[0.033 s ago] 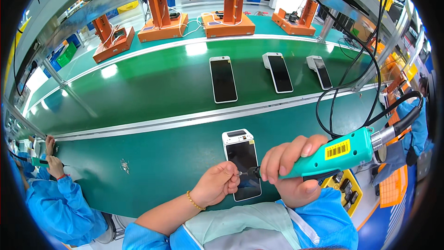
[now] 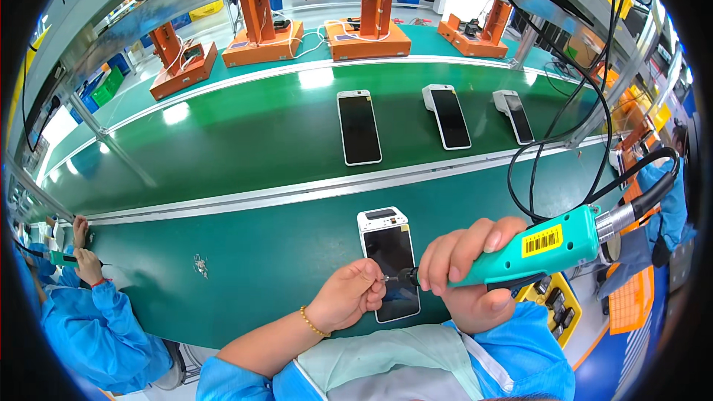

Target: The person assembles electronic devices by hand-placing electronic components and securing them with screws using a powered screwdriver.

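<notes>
My right hand (image 2: 471, 275) is wrapped round a teal electric screwdriver (image 2: 546, 246), tilted with its bit pointing left. A black cable runs from its metal-collared rear end. My left hand (image 2: 349, 293), with a beaded bracelet at the wrist, is closed in a pinch at the tip of the bit; whatever lies between the fingertips is too small to make out. Below both hands, a white handheld terminal (image 2: 388, 241) with a dark screen lies flat on the green work surface. Part of its screen is hidden by my left hand and the screwdriver's nose.
Three more terminals, a left one (image 2: 359, 128), a middle one (image 2: 448, 117) and a right one (image 2: 515, 116), lie on the green belt beyond a metal rail (image 2: 297, 195). Small screws (image 2: 200, 266) are heaped at left, near a co-worker's sleeve (image 2: 111, 327). A yellow bin (image 2: 570, 324) stands right.
</notes>
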`<state>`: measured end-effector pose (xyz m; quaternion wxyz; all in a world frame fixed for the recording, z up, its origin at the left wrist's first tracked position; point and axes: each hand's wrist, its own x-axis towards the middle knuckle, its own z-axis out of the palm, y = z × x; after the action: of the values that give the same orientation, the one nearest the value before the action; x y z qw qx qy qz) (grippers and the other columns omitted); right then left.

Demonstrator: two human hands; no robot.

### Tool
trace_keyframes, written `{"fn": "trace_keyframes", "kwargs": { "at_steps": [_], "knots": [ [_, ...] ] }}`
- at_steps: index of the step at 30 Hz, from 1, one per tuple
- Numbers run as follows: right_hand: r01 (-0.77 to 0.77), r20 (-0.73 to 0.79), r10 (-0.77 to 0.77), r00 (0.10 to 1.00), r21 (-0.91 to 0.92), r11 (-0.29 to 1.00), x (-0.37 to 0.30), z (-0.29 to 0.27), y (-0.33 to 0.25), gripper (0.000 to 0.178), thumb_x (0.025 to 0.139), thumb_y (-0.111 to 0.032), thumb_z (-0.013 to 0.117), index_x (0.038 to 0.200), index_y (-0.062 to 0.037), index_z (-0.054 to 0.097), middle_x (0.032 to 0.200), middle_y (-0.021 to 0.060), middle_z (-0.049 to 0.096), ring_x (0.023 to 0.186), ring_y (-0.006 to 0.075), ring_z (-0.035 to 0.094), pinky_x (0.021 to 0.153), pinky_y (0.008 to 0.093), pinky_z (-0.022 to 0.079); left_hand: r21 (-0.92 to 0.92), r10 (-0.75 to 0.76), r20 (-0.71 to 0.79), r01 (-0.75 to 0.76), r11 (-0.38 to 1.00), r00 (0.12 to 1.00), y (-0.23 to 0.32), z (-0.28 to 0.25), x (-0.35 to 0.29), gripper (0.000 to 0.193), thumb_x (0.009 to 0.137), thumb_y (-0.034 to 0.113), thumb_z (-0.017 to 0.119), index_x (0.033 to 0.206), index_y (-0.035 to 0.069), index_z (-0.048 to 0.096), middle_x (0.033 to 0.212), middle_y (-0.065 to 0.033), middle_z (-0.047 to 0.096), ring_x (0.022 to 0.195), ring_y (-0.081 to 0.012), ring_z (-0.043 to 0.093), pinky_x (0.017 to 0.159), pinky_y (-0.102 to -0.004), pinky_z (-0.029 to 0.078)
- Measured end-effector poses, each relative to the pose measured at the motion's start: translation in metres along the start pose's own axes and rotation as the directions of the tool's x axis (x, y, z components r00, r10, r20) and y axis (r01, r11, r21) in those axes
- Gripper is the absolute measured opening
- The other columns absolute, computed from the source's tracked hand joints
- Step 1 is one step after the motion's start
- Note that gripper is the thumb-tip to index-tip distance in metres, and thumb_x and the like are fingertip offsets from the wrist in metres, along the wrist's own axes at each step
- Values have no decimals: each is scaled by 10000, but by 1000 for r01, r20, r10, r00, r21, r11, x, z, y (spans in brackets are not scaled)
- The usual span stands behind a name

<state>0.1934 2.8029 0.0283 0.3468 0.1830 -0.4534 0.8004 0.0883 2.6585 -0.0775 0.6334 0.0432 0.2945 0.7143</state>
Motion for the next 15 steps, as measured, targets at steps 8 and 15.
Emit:
{"fn": "trace_keyframes", "kwargs": {
  "at_steps": [8,15],
  "knots": [
    [46,33,-46,998,11,999,-2,-2,10,522,807,-237,772,1134,-79,397,845,128,542,687,263,567,632,409,494,-14,-24,66,25,1000,998,0,-2,-1,209,980,277,521,894,87,510,775,-3,453,652,-108,387,560,-232,340],
    [58,26,-59,998,36,998,-1,-1,11,501,802,-191,769,1129,-69,411,838,141,542,681,279,566,615,416,480,15,-32,7,32,999,999,1,3,-1,255,1005,307,479,877,88,498,738,1,440,618,-96,370,536,-232,324]
  ]
}}
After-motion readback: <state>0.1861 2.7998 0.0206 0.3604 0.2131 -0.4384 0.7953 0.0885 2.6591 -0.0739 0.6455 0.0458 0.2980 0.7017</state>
